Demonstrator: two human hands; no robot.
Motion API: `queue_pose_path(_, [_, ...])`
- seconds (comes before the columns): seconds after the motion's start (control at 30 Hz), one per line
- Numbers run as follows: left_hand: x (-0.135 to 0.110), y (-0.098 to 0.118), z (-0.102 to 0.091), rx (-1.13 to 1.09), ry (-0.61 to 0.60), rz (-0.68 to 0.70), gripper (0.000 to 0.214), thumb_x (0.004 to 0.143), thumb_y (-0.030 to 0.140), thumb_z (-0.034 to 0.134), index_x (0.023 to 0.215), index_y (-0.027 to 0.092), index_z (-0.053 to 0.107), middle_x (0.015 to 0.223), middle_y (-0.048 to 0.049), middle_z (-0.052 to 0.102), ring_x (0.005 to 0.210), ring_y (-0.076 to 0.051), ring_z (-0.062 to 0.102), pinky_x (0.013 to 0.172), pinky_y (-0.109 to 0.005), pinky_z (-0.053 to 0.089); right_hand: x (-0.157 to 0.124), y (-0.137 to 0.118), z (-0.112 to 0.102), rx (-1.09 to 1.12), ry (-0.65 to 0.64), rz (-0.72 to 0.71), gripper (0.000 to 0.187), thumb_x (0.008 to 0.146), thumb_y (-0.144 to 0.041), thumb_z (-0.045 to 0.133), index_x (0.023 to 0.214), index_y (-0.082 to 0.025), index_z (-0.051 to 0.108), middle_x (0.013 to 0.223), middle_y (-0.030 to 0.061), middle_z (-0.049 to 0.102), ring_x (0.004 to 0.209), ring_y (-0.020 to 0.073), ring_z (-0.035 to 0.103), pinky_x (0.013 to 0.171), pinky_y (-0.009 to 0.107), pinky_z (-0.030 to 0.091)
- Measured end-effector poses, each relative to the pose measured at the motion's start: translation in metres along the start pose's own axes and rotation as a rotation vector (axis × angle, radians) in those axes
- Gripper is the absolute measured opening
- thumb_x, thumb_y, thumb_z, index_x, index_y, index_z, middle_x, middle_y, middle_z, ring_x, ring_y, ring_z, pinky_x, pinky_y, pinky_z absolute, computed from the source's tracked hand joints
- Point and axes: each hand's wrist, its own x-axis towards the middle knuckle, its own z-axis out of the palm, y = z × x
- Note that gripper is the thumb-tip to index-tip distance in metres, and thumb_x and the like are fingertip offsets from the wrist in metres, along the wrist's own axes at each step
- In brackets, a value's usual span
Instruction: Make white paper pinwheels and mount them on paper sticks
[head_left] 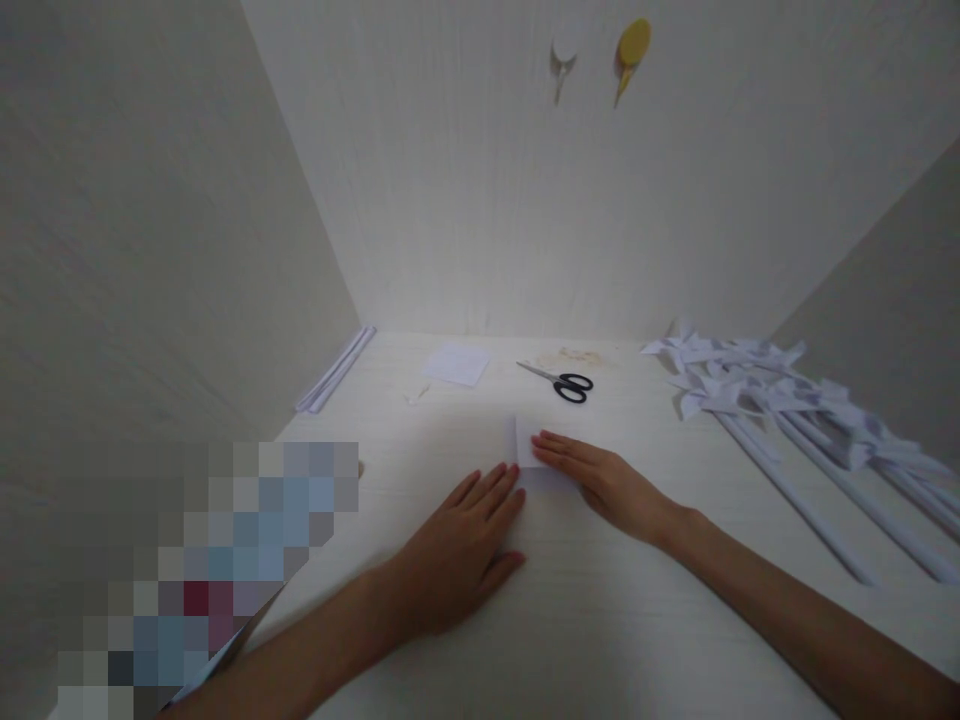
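A small folded piece of white paper [529,452] lies on the white table in front of me. My right hand [592,475] rests flat on its right part, fingers stretched out and pointing left, covering some of it. Beside its lower left corner is my left hand [469,545], laid flat on the table with the fingers extended and the thumb apart. The left fingertips reach the paper's edge; whether they press on it I cannot tell. Just beyond the paper lie scissors [562,382] with black handles, blades pointing left.
A square white paper sheet [456,364] lies at the back, near a small scrap [418,395]. Rolled paper sticks [336,370] sit along the left wall. Several paper pinwheels [780,400] on sticks are piled at right. A yellow hook [634,45] and a white hook [565,45] are on the back wall.
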Motion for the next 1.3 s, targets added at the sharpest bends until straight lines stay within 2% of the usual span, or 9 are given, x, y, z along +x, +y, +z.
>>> queue_pose_path(0.13, [-0.002, 0.0, 0.001, 0.025, 0.003, -0.01, 0.05, 0.085, 0.034, 0.034, 0.13, 0.015, 0.027, 0.139, -0.0123, 0.024, 0.129, -0.021, 0.016, 0.103, -0.041, 0.022, 0.0, -0.002, -0.001, -0.045, -0.038, -0.065, 0.056, 0.077, 0.0, 0.031, 0.127, -0.023, 0.036, 0.129, 0.0021, 0.042, 0.123, 0.013, 0.032, 0.102, 0.035, 0.032])
queue_pose_path(0.47, [-0.003, 0.003, -0.001, 0.08, -0.018, -0.025, 0.049, 0.085, 0.036, 0.032, 0.13, 0.016, 0.027, 0.139, -0.0136, 0.023, 0.129, -0.022, 0.014, 0.102, -0.042, 0.024, -0.001, -0.017, -0.005, -0.332, -0.168, -0.155, 0.038, 0.085, -0.012, 0.034, 0.123, -0.013, 0.043, 0.128, 0.0071, 0.044, 0.122, 0.0182, 0.034, 0.098, 0.038, 0.037])
queue_pose_path(0.73, [-0.003, 0.003, -0.001, 0.102, 0.009, -0.011, 0.048, 0.085, 0.034, 0.034, 0.129, 0.016, 0.027, 0.138, -0.0142, 0.025, 0.128, -0.023, 0.018, 0.101, -0.043, 0.027, -0.002, -0.017, -0.006, -0.417, -0.221, -0.185, 0.038, 0.085, -0.013, 0.035, 0.122, -0.013, 0.044, 0.128, 0.0052, 0.044, 0.121, 0.0194, 0.035, 0.098, 0.038, 0.037])
queue_pose_path(1.03, [-0.002, 0.007, -0.004, 0.117, 0.109, -0.026, 0.04, 0.082, 0.026, 0.04, 0.117, 0.008, 0.043, 0.129, -0.0173, 0.04, 0.12, -0.025, 0.035, 0.097, -0.043, 0.034, -0.003, -0.017, -0.005, -0.454, -0.208, -0.199, 0.037, 0.086, -0.013, 0.034, 0.122, -0.015, 0.044, 0.128, 0.0031, 0.045, 0.121, 0.0191, 0.036, 0.097, 0.038, 0.037])
queue_pose_path(1.3, [-0.002, 0.007, -0.004, 0.123, 0.116, -0.022, 0.039, 0.081, 0.025, 0.041, 0.116, 0.009, 0.044, 0.128, -0.0165, 0.041, 0.119, -0.024, 0.037, 0.096, -0.041, 0.037, -0.002, -0.017, -0.005, -0.485, -0.226, -0.21, 0.038, 0.086, -0.014, 0.036, 0.123, -0.015, 0.042, 0.129, 0.003, 0.044, 0.121, 0.0195, 0.035, 0.097, 0.039, 0.037])
